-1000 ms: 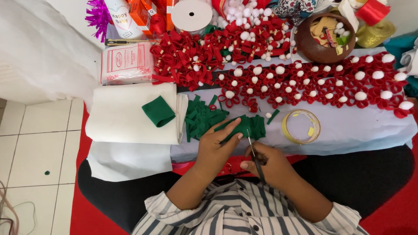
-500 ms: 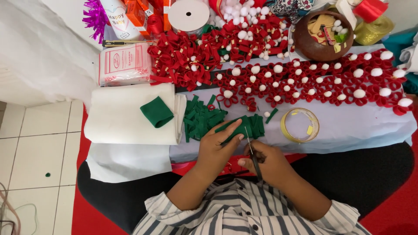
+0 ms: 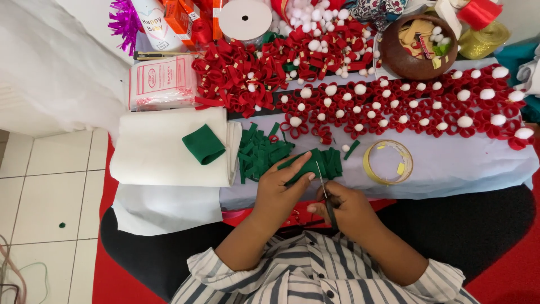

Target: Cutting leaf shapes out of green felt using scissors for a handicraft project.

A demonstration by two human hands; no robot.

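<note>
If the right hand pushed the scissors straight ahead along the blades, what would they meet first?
Likely the folded green felt pinned by the left hand; the scissors in the right hand already point into it.

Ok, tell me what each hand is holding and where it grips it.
The left hand pinches a folded green felt piece at its near edge. The right hand holds scissors by the handles, blades at the felt.
</note>
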